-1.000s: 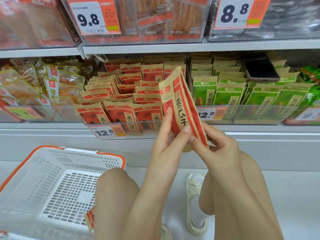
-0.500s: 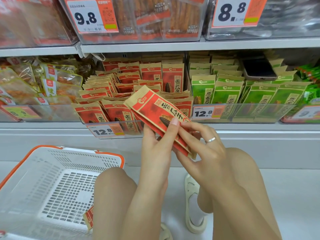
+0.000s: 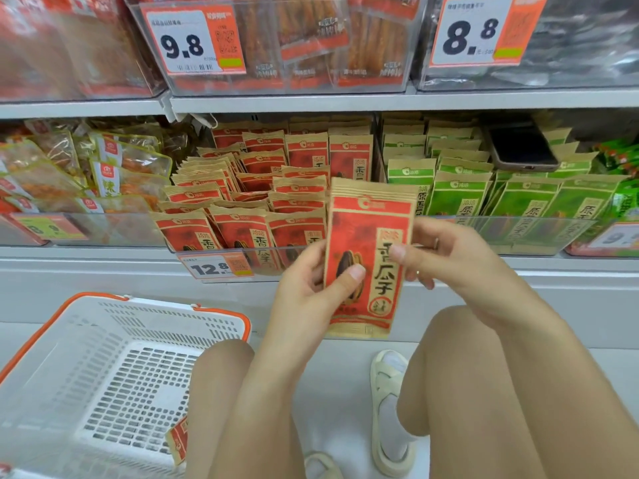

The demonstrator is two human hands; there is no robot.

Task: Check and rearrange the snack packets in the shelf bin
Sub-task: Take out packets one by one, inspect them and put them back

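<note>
Both hands, left (image 3: 313, 281) and right (image 3: 446, 252), pinch one upright red sunflower-seed packet (image 3: 368, 257); three like packets front the clear shelf bin (image 3: 221, 252).

Bare arms and legs; a thin ring (image 3: 417, 272) on a right-hand finger; cream sandals (image 3: 389, 382) over white socks (image 3: 392, 423).

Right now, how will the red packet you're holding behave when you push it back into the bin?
The red packet looks flat and thin, so probably light and a bit floppy. Both the left hand and right hand steady it upright. Its neighbours in the bin lean, so it will likely tip.
</note>
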